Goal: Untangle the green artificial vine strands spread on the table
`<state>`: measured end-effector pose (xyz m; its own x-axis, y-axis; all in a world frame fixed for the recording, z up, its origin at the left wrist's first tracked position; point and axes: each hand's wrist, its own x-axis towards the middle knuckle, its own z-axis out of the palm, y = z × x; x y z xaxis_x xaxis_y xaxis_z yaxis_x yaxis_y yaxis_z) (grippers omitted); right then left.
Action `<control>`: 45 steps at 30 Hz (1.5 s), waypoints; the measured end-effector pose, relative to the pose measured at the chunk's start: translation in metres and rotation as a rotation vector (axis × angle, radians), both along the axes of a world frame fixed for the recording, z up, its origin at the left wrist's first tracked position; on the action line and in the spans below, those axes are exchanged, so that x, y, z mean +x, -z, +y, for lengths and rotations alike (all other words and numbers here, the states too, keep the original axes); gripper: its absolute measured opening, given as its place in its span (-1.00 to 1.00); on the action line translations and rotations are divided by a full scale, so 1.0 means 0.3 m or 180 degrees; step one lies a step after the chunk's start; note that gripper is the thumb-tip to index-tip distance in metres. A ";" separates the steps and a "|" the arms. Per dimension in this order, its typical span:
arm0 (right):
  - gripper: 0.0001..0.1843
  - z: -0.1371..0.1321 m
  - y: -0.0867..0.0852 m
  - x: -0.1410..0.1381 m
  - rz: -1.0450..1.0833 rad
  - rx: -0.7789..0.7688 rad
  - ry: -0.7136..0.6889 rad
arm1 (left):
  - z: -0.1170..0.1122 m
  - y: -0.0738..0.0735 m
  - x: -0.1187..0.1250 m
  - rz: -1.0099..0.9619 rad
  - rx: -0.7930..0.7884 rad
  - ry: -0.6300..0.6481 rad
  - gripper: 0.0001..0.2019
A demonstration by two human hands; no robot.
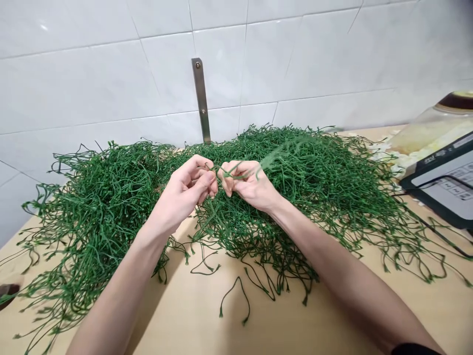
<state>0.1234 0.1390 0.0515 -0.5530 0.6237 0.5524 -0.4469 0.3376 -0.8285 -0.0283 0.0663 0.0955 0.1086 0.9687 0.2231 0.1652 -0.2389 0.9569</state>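
Observation:
Above the table, my left hand (186, 185) and my right hand (249, 185) meet almost fingertip to fingertip in front of a big heap of thin green cords (314, 167). My right hand is closed around a green cord (232, 173); its loose tail is smeared by motion up to the right. The fingers of my left hand pinch the short end of the same cord, though the fingertips partly hide it. More green cords (99, 202) are piled to the left, with small tufted or knotted ends. A single bent cord (239, 279) lies on the wood nearer to me.
A white tiled wall (111, 84) stands behind the heap, with a metal strip (200, 93) screwed to it. At the right are a clear plastic container (419, 130) and a tilted dark-framed panel (414, 185). Several stray cords lie on the wooden table (199, 315).

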 end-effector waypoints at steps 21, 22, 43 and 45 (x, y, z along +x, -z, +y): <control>-0.90 -0.033 -0.075 0.040 -0.1567 0.0623 0.0848 | -0.010 -0.008 -0.017 0.0305 0.0283 -0.0477 -0.82; -0.89 -0.029 -0.074 0.042 -0.1449 0.0488 0.0764 | -0.010 -0.006 -0.016 0.0338 0.0224 -0.0409 -0.77; -0.77 -0.027 -0.069 0.042 -0.1409 0.0152 0.0458 | -0.003 -0.012 -0.020 0.0938 0.0260 -0.0653 -0.94; -0.77 -0.040 -0.071 0.037 -0.1699 0.0358 0.0549 | -0.003 -0.010 -0.015 0.0966 0.0315 -0.0708 -0.94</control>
<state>0.1345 0.1268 0.0728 -0.6691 0.6831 0.2927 0.0931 0.4678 -0.8789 -0.0328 0.0656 0.0984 -0.0264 0.9514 0.3067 0.4954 -0.2540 0.8307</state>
